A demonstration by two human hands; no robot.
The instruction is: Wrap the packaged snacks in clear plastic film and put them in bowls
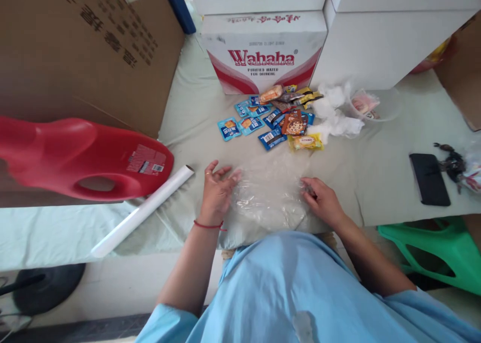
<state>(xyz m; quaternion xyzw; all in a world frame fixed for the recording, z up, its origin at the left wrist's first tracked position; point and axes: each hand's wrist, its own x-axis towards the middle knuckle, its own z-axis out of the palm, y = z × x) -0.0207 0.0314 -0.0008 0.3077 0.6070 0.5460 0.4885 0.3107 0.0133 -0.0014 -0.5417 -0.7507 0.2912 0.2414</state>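
Pinching clear film by its edge, right hand faces left hand, whose grip is unclenched

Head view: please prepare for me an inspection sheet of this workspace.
Surface: pale green cloth, wrinkled.
Handled things: clear plastic, wrinkled, lying on the cloth.
Clutter: snack packets, white roll, red jug, phone.
Left hand: open, fingers spread at the plastic's left edge.
Right hand: fingers curled at the plastic's right edge; grip unclear.
Cables: possible pale cord on the lower-left floor; unclear.
Surroundings: Wahaha box behind the packets, brown carton at left, green stool at right.
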